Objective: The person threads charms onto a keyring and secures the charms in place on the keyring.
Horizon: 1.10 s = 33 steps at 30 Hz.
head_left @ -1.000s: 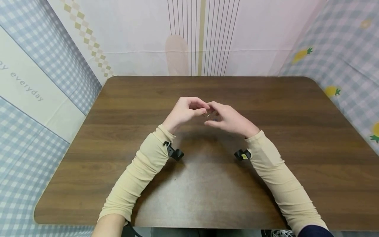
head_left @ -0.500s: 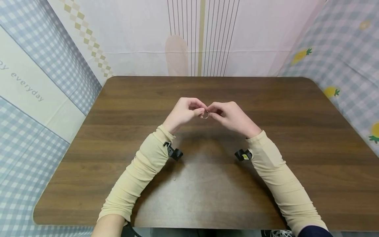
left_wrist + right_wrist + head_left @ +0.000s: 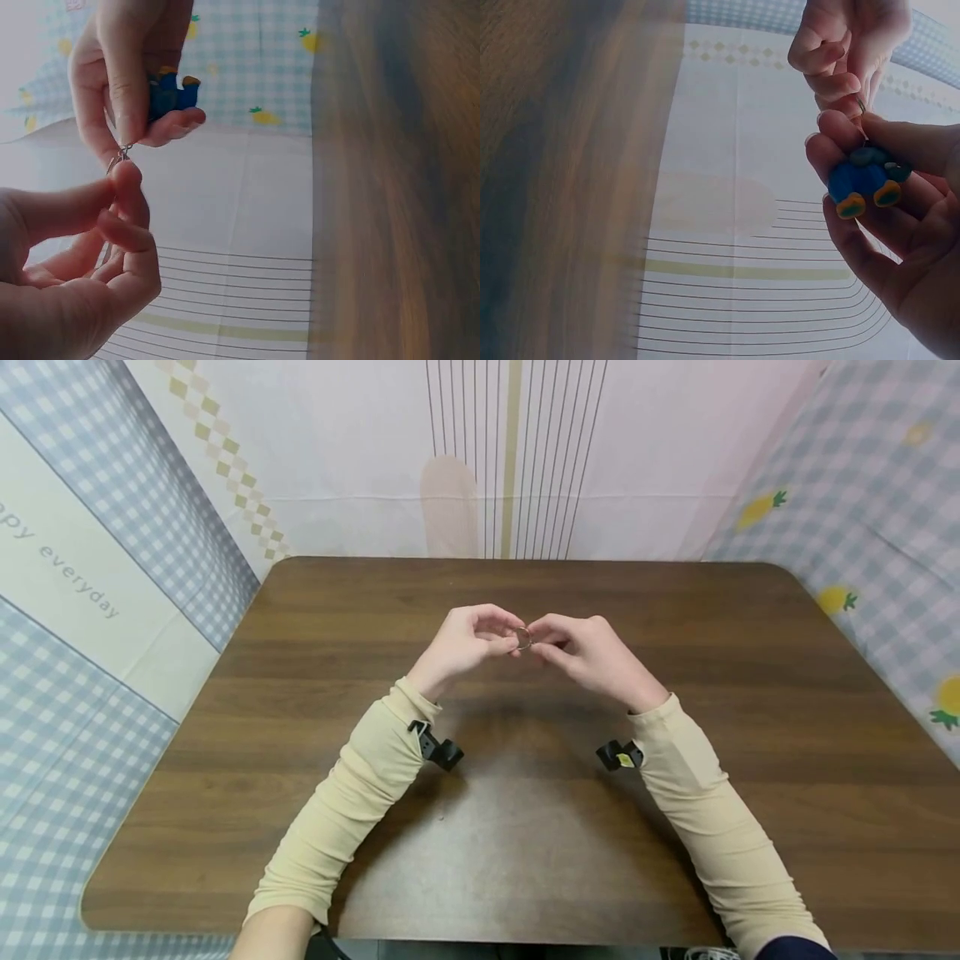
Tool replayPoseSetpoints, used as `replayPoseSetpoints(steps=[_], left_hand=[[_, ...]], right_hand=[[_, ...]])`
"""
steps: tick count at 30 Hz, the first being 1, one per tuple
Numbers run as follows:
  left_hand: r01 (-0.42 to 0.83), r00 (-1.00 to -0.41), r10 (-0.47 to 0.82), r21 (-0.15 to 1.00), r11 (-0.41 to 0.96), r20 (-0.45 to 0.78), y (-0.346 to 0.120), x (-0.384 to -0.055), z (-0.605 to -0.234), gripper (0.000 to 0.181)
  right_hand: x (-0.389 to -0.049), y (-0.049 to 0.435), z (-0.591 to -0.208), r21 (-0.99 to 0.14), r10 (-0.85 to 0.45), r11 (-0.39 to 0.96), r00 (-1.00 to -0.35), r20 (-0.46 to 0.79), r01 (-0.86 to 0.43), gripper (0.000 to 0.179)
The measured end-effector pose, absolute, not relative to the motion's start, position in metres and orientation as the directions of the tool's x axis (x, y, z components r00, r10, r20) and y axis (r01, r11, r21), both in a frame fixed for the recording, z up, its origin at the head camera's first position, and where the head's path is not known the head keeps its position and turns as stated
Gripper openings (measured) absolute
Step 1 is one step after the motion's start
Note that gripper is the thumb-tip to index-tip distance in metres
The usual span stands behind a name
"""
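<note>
Over the table's middle, my left hand (image 3: 468, 641) pinches a thin metal key ring (image 3: 530, 638) between thumb and fingertips. My right hand (image 3: 592, 652) meets it from the other side, thumb and forefinger pinching the short chain (image 3: 125, 151) at the ring. From that chain hangs a small figure charm (image 3: 866, 178), blue with orange-edged feet, lying against my right fingers. The right hand hides the charm's upper part in the left wrist view. Fingertips of both hands are very close together, and the ring is partly covered by the left fingers.
Beneath both hands spreads a brown wooden table (image 3: 510, 843). A white printed cloth (image 3: 352, 452) hangs behind its far edge, with checked cloth (image 3: 847, 502) on the right side. Black wrist cameras (image 3: 442, 752) sit on the sleeves.
My right thumb and forefinger, spread apart a second ago, have closed together beside the ring. The ring now shows as a rounder loop between the hands. My left hand has barely moved.
</note>
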State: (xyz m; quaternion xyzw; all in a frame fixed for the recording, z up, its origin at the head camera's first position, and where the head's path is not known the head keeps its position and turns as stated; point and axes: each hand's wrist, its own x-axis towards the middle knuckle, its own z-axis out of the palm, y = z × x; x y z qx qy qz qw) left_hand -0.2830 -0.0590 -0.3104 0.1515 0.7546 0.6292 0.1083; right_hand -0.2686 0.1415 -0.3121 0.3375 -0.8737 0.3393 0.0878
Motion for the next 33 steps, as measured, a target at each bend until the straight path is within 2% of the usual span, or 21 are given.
replayPoseSetpoints(steps=[6,12,18,23,27,33], left_hand=[[0.147,-0.940,0.334,0.963,0.225,0.066,-0.0578,-0.2839,-0.3130,0.018],[0.184,-0.926,0.372,0.934,0.306,0.060,-0.0558,-0.2845,-0.3158,0.018],[0.145,-0.916,0.398,0.970,0.195,0.057,-0.0531,-0.2833,-0.3142,0.025],[0.135,-0.950,0.293,0.989,0.064,0.111,-0.0515,-0.2828,-0.3138,0.028],[0.155,-0.959,0.250,0.985,0.075,0.132,-0.0519,-0.2838,-0.3153,0.020],[0.176,-0.945,0.300,0.975,0.135,0.129,-0.0524,-0.2849,-0.3172,0.017]], right_hand=[[-0.2688,0.1385,-0.3130,-0.449,-0.537,0.571,-0.726,0.430,-0.687,0.013],[-0.2684,0.1359,-0.3154,-0.342,-0.541,0.612,-0.693,0.477,-0.713,0.007],[-0.2690,0.1356,-0.3181,-0.362,-0.453,0.632,-0.706,0.544,-0.685,0.007],[-0.2697,0.1344,-0.3187,-0.397,-0.422,0.620,-0.714,0.559,-0.677,0.006],[-0.2696,0.1331,-0.3189,-0.410,-0.433,0.604,-0.714,0.550,-0.683,0.010],[-0.2695,0.1329,-0.3195,-0.365,-0.474,0.608,-0.691,0.546,-0.705,0.009]])
